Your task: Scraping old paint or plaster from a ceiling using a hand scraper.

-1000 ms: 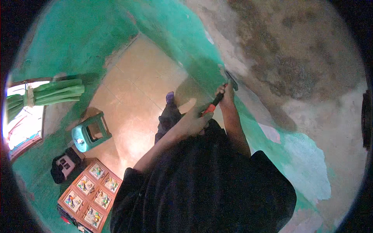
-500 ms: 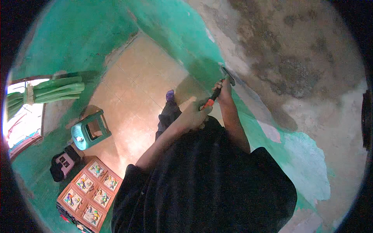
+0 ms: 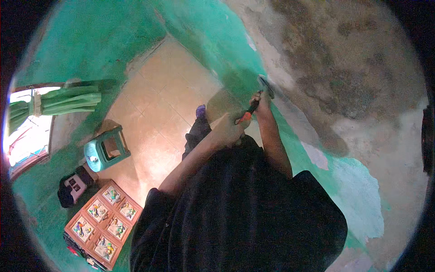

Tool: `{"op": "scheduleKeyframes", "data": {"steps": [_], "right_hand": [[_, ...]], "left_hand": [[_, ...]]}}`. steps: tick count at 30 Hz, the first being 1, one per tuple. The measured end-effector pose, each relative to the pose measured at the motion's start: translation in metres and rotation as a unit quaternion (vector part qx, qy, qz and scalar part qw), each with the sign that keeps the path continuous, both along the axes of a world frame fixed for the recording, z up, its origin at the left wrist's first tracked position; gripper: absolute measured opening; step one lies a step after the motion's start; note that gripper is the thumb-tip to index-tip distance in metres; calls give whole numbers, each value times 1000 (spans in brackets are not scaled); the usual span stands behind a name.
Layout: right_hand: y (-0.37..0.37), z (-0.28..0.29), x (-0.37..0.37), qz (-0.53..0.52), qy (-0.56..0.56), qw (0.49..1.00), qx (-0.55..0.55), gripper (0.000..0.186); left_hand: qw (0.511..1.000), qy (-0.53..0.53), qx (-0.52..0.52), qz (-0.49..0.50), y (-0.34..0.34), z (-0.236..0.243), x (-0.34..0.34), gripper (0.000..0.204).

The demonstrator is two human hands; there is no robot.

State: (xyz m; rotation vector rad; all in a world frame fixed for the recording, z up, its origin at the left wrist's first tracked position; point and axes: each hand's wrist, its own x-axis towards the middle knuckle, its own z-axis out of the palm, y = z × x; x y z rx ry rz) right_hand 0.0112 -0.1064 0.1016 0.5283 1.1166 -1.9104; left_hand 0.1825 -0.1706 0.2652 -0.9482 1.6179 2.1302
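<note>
A long-handled scraper [image 3: 245, 118] with a black and orange grip slants up toward the wall on my right. My left hand [image 3: 226, 130] is closed around the orange lower end of the grip. Farther up, my right hand [image 3: 263, 104] wraps the handle close to the flat metal blade [image 3: 267, 88]. The blade lies at the wall, along the ragged border between green paint [image 3: 222, 43] and bare grey-brown plaster [image 3: 326, 68]. Whether its edge touches the surface cannot be made out.
Tan floor tiles [image 3: 156, 86] run to the corner ahead. To the left stand a teal plastic stool [image 3: 118, 156], a dark and pink boxy object [image 3: 74, 183] and a brown drawer unit [image 3: 107, 192] with decorated panels. A green curtain [image 3: 70, 103] hangs tied at a bright window.
The view has shifted slightly. Both hands keep their hold on the scraper, and its blade has moved only a little along the paint border.
</note>
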Motion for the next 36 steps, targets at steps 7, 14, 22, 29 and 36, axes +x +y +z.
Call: {"op": "scheduleKeyframes", "data": {"steps": [7, 14, 22, 29, 36], "right_hand": [[-10, 4, 2, -1, -18, 998, 56, 25], [2, -30, -6, 13, -31, 999, 35, 32], [2, -24, 4, -10, -5, 999, 37, 30], [4, -12, 4, 28, 25, 999, 17, 23], [1, -3, 9, 10, 7, 999, 48, 18]], "left_hand": [[1000, -12, -3, 19, -5, -16, -3, 32], [1000, -9, -27, 2, -3, -12, -5, 35], [984, 117, -136, 18, 4, -36, 2, 36], [998, 18, -63, -1, 4, -25, -2, 32], [998, 4, -48, 37, 6, -16, 4, 35]]}}
